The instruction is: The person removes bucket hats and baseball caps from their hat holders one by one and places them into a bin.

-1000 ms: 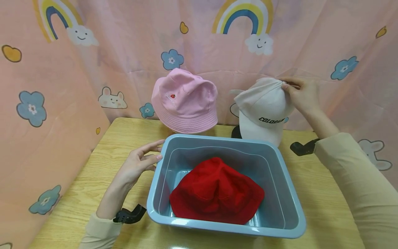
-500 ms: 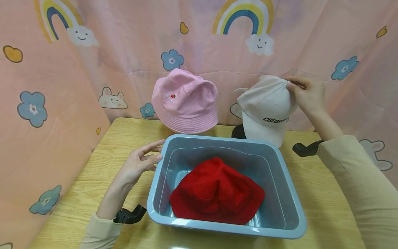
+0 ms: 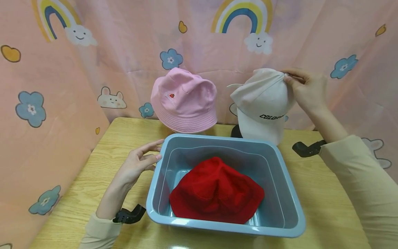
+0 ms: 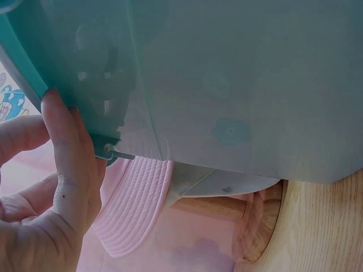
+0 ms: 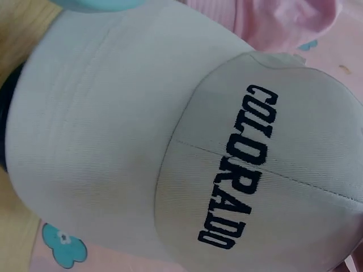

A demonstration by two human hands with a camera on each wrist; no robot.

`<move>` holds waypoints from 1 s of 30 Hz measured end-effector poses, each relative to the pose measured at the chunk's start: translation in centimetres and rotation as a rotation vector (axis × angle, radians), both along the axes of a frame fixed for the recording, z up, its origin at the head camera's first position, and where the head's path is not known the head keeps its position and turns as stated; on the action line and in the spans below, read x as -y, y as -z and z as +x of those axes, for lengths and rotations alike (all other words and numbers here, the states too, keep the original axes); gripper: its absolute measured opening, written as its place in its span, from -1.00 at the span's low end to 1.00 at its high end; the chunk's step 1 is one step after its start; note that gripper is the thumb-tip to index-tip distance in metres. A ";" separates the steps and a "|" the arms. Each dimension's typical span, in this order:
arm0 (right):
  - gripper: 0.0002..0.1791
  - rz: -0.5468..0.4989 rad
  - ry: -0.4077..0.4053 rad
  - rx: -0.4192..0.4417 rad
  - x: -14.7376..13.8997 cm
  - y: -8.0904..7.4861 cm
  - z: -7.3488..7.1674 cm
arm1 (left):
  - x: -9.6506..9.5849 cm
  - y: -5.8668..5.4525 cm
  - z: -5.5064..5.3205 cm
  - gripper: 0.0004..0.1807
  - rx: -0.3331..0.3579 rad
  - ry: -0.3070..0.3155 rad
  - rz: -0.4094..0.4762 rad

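Observation:
My right hand (image 3: 309,88) pinches the crown top of a white baseball cap (image 3: 264,100) lettered COLORADO. The cap is upright, visor down, behind the right back corner of a blue plastic basin (image 3: 225,232). In the right wrist view the cap (image 5: 113,130) fills most of the picture. My left hand (image 3: 136,162) touches the basin's left rim with thumb and fingertips, fingers loosely bent. In the left wrist view that hand (image 4: 62,187) lies against the rim. A red hat (image 3: 217,193) lies inside the basin.
A pink bucket hat (image 3: 186,100) with a strawberry stands behind the basin. A dark round base (image 3: 236,131) shows beside the cap. In the left wrist view a wooden stand (image 4: 261,221) is visible. A patterned pink curtain (image 3: 130,38) backs the wooden table (image 3: 115,138).
My right hand and the white cap shifted slightly right, then moved up and a little left. My left hand, the basin and the red hat stay in place.

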State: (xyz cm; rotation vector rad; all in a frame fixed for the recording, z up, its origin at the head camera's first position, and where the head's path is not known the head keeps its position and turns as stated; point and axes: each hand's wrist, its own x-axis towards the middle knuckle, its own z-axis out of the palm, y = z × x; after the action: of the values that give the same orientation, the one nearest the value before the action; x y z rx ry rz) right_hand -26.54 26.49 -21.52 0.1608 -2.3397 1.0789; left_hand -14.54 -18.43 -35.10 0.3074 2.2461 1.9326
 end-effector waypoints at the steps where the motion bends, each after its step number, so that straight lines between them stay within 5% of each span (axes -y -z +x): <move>1: -0.73 0.008 0.009 0.001 0.1 -0.1 0.1 | 0.0 0.0 0.0 -0.43 -0.002 -0.001 -0.002; 11: -0.75 0.099 0.055 -0.055 0.2 -1.0 1.2 | -0.1 0.0 0.0 -0.43 0.001 -0.008 -0.004; 30: -0.78 0.182 -0.003 -0.201 1.7 -2.8 3.0 | -0.1 0.1 0.0 -0.42 0.000 -0.001 0.005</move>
State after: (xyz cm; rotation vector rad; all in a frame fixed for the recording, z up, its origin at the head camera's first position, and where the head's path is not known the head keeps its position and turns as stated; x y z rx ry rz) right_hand -23.55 24.81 -18.72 0.3258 -2.2521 0.8099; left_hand -14.58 -18.37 -35.20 0.3074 2.2416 1.9391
